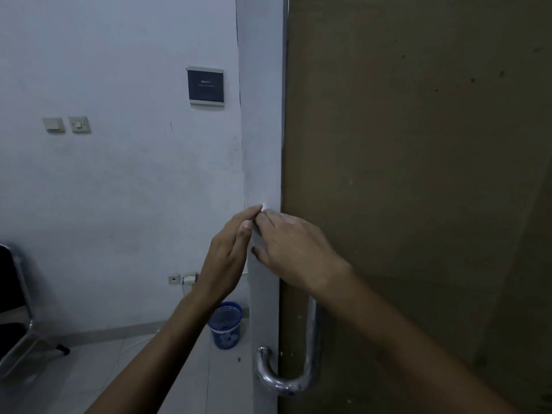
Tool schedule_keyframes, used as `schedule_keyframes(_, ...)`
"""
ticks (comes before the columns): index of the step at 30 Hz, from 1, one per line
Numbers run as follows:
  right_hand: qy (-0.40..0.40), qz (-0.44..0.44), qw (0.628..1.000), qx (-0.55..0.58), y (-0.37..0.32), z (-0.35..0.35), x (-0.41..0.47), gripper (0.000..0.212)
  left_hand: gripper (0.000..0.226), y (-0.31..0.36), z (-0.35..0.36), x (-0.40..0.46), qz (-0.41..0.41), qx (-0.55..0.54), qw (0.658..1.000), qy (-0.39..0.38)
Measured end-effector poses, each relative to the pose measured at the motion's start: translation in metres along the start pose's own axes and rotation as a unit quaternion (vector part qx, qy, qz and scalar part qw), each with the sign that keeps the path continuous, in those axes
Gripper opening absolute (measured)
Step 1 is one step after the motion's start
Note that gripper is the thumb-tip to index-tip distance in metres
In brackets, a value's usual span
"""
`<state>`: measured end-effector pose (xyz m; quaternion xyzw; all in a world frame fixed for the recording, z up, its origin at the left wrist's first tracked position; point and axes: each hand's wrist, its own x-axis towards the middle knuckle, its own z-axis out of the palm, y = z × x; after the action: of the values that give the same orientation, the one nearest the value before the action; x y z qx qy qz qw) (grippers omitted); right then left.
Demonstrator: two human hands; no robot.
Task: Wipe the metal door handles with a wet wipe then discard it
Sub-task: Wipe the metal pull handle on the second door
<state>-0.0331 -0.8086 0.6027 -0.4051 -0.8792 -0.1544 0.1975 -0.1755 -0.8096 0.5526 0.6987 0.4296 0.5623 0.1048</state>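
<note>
A brown door (418, 144) fills the right half of the view, its edge toward me. A curved metal pull handle (310, 348) runs down the door face and loops around the edge to a second end (264, 360). My left hand (227, 258) and my right hand (292, 249) are raised together above the handle, fingertips touching. Between the fingertips a small white piece, likely the wet wipe (264, 208), is pinched by both hands. Most of the wipe is hidden by the fingers. My right forearm covers the upper part of the handle.
A blue mesh waste bin (225, 325) stands on the floor by the white wall, left of the door edge. A dark chair (15, 309) sits at the far left. A wall panel (206, 86), switches (67, 124) and a socket (182, 278) are on the wall.
</note>
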Motion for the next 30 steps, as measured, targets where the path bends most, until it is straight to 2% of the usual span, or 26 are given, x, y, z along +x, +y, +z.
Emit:
schedule_keyframes(4, 0.026, -0.024, 0.997, -0.063, 0.0, 0.002, -0.027, 0.065, 0.043, 0.006, -0.002, -0.005, 0.023, 0.034, 0.999, -0.017)
schedule_keyframes(7, 0.039, -0.016, 0.995, -0.089, -0.003, 0.01, -0.038, 0.065, 0.046, 0.009, -0.003, -0.008, 0.04, 0.067, 0.997, -0.012)
schedule_keyframes(14, 0.082, 0.067, 0.991, -0.079, -0.023, 0.027, -0.022, 0.066, 0.04, 0.015, 0.003, -0.005, 0.015, 0.085, 0.996, 0.031)
schedule_keyframes(19, 0.147, 0.067, 0.985, -0.064, -0.024, 0.034, -0.044, 0.064, 0.05, 0.019, 0.014, -0.021, 0.076, 0.101, 0.992, 0.028)
schedule_keyframes(22, 0.194, 0.039, 0.979, -0.04, -0.012, 0.031, -0.05, 0.055, 0.046, 0.018, 0.018, -0.03, 0.077, 0.105, 0.991, 0.02)
schedule_keyframes(25, 0.224, 0.018, 0.972, 0.076, -0.003, 0.018, -0.043, 0.037, 0.045, 0.025, 0.024, -0.03, 0.07, 0.131, 0.989, 0.026)
schedule_keyframes(27, 0.222, 0.042, 0.964, 0.137, 0.004, 0.008, -0.039, 0.028, 0.047, 0.025, 0.024, -0.028, 0.062, 0.183, 0.981, 0.024)
schedule_keyframes(30, 0.215, 0.095, 0.962, 0.137, 0.014, 0.002, -0.038, 0.016, 0.056, 0.021, 0.02, -0.022, 0.048, 0.281, 0.958, 0.007)
